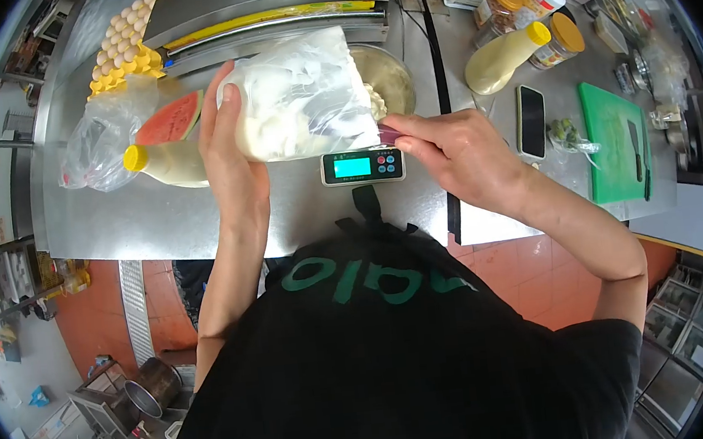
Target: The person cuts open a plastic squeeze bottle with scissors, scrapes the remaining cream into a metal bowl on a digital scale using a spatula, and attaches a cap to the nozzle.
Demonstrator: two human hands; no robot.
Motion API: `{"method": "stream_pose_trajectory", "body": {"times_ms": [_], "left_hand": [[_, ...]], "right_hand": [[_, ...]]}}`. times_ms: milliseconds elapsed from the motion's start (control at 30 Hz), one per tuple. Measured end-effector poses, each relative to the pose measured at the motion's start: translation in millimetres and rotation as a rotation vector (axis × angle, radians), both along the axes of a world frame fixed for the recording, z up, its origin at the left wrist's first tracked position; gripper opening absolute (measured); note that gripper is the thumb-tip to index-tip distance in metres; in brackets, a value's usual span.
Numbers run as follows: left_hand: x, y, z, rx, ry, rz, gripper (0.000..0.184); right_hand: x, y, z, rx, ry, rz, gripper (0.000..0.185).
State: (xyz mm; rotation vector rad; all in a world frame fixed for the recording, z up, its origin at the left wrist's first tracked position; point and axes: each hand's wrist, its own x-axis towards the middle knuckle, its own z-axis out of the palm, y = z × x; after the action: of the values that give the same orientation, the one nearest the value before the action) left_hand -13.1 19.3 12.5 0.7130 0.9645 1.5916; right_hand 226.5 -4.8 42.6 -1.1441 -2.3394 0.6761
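Observation:
My left hand (pixel 230 142) is closed around the bottom end of a clear plastic bag (pixel 302 97) holding a soft white substance. The bag lies tilted sideways, its other end over a metal bowl (pixel 395 71). Pale lumps (pixel 376 100) show inside the bowl, which the bag partly hides. My right hand (pixel 463 149) pinches a dark purple piece (pixel 390 134) at the bag's right end; its kind is unclear. Just below the bag is a digital scale (pixel 362 167) with a lit display. The bowl's base is out of sight.
A yellow-capped bottle (pixel 173 166), watermelon piece (pixel 170 120), plastic bag (pixel 107 137) and egg trays (pixel 125 42) lie left. A wrapping machine (pixel 273 15) stands behind. To the right are another yellow-capped bottle (pixel 505 59), jars (pixel 558 40), a phone (pixel 531 122) and a green cutting board (pixel 610 135).

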Motion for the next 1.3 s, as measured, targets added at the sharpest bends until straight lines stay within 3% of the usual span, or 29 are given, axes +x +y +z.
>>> {"method": "stream_pose_trajectory", "body": {"times_ms": [167,233,267,333,567,800,900,1033,1133,1200,1233,1300], "left_hand": [[3,2,7,0.017,0.017,-0.01,0.042],[4,2,10,0.061,0.057,-0.004,0.043],[4,2,11,0.104,0.097,0.001,0.043],[2,3,14,0.137,0.117,-0.023,0.045],[1,13,12,0.294,0.142,-0.126,0.052],[-16,33,-12,0.511,0.335,-0.113,0.059],[-29,34,-7,0.252,0.935,-0.301,0.066],[-31,36,-17,0.296,0.922,-0.372,0.066],[-22,27,0,0.174,0.605,-0.408,0.064],[-14,25,16,-0.156,0.139,-0.37,0.058],[-19,27,15,-0.154,0.137,-0.374,0.058],[-35,31,10,-0.118,-0.257,-0.624,0.05]], "right_hand": [[12,-5,-23,-0.325,0.215,-0.039,0.03],[15,-8,-24,-0.901,0.413,-0.04,0.032],[15,-9,-21,-0.902,0.414,-0.038,0.032],[15,-12,-11,-1.204,0.511,-0.092,0.033],[16,-25,-18,-1.608,0.755,-0.05,0.043],[12,-31,-27,-1.541,0.825,-0.018,0.037],[15,-31,-29,-1.426,0.741,-0.121,0.037],[13,-31,-29,-1.338,0.719,-0.16,0.037],[12,-30,-30,-1.162,0.718,-0.168,0.035],[16,-28,-33,-1.007,0.623,-0.162,0.035],[17,-28,-35,-1.004,0.622,-0.167,0.035],[18,-28,-39,-0.759,0.466,-0.18,0.034]]}}
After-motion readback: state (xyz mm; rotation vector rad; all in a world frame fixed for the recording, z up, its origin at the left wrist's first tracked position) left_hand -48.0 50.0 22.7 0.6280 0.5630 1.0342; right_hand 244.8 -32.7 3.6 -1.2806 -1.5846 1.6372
